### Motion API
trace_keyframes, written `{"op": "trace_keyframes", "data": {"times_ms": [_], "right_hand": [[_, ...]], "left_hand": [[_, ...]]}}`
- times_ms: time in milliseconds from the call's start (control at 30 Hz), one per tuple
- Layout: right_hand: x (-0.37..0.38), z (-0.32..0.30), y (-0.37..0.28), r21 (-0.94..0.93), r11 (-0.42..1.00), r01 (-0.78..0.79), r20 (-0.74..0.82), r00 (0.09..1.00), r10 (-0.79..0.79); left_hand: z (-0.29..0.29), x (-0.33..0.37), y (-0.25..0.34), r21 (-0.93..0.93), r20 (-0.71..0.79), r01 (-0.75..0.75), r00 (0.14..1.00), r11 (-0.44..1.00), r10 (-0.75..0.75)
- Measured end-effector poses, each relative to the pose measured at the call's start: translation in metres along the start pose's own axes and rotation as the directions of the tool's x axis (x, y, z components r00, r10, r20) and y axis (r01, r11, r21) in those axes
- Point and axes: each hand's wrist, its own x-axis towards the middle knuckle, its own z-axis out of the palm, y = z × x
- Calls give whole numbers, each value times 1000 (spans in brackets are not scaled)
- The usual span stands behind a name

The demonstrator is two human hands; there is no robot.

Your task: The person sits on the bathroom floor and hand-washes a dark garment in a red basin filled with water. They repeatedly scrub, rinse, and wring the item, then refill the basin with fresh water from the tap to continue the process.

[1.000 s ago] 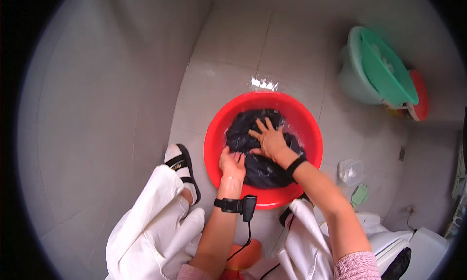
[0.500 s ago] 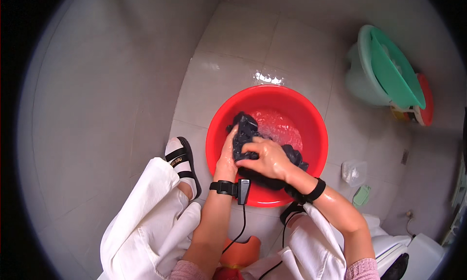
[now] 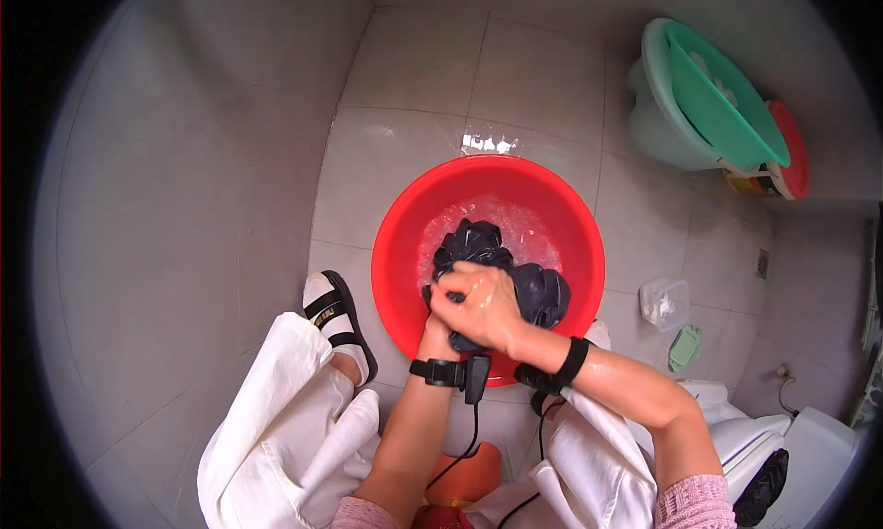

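Observation:
A wet dark cloth [image 3: 471,244], bunched and folded, lies in a round red basin [image 3: 391,216] with sudsy water [image 3: 524,230] at its bottom. Over the basin's near half, my right hand [image 3: 492,308] is closed, fingers curled on a fold of the cloth. Just below and to the left, my left hand [image 3: 436,334] is pressed against it, gripping the cloth from the left side. Most of the left fingers are hidden behind the right hand and the fabric. Part of the cloth bulges out to the right of my right hand.
Green and white basins [image 3: 727,97] lean by the wall at the far right, beside a red-lidded bucket [image 3: 786,152]. A clear plastic box [image 3: 664,304] and a green soap dish [image 3: 684,347] lie on the tiles. Cables hang from my wrist straps [image 3: 440,373]. An orange stool [image 3: 469,474] is below me.
My right hand has gone from spread fingers to a closed grip, meeting the left hand. The cloth has shifted and bunched up between them. The whole view has tilted slightly.

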Motion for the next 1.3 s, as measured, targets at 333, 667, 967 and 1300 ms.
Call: {"op": "trace_keyframes", "data": {"times_ms": [333,667,967,1300], "right_hand": [[36,-61,118,-625,653,-428,-122,880,460],[38,11,138,-823,530,207,383,890,247],[36,-22,143,-405,897,-177,161,952,261],[7,2,27,157,975,156,148,973,-179]], "left_hand": [[133,-4,55,135,-462,25,886,991,41],[9,26,51,446,-619,226,777,866,116],[70,11,63,-75,-354,348,867,935,-351],[44,-2,42,359,-140,-101,977,928,161]]}}
